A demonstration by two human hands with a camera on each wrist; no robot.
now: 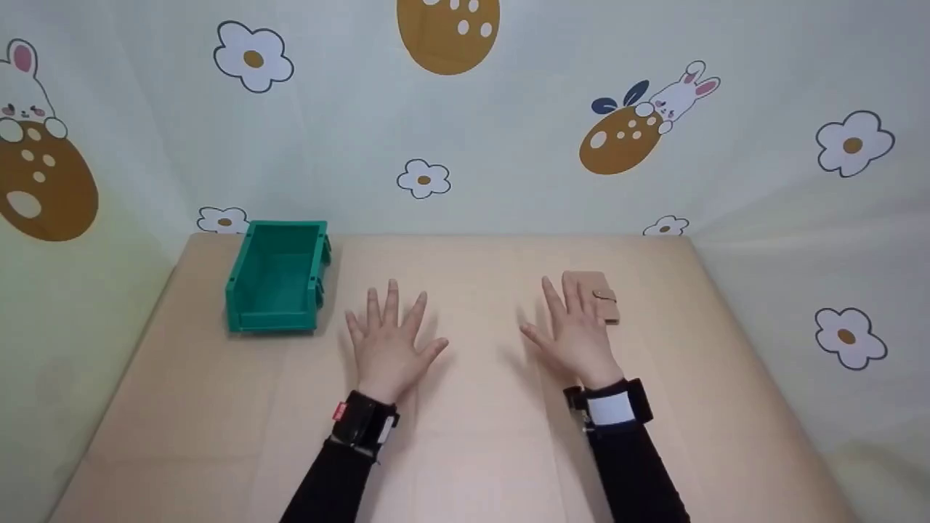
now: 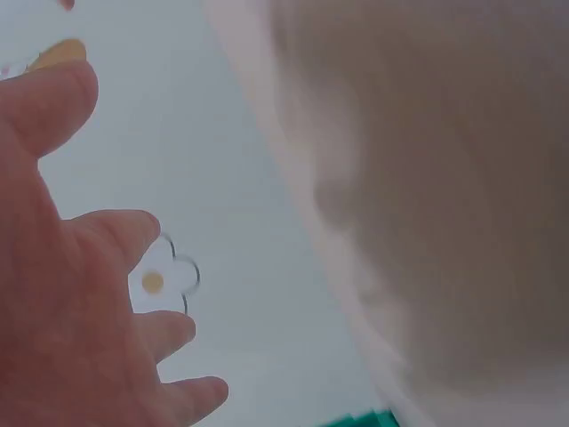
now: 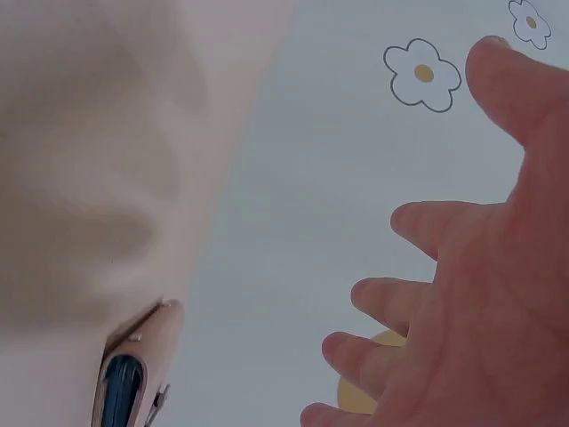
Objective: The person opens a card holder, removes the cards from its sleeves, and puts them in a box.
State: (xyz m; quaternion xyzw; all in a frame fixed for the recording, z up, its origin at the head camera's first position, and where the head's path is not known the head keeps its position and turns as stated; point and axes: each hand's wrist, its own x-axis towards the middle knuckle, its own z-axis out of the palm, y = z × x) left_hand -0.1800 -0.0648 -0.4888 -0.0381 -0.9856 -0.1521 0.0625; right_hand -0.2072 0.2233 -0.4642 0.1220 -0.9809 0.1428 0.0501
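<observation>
My left hand point(image 1: 391, 356) is held over the table with its fingers spread, holding nothing. It is nearest to a green plastic bin point(image 1: 277, 321), which stands to its left; only a sliver of the bin point(image 2: 366, 419) shows in the left wrist view. My right hand point(image 1: 581, 345), also spread and holding nothing, is above the table. Its fingers partly cover a small pinkish-tan wallet point(image 1: 607, 309) with a snap strap. In the right wrist view the wallet point(image 3: 162, 342) lies apart from the hand, with something dark blue visible at its end.
The table point(image 1: 465, 465) has a plain beige top. Pale curtains point(image 1: 523, 109) with flowers and rabbits enclose it at the back, left and right. Black bands with devices sit on both wrists, below them dark sleeves point(image 1: 639, 472).
</observation>
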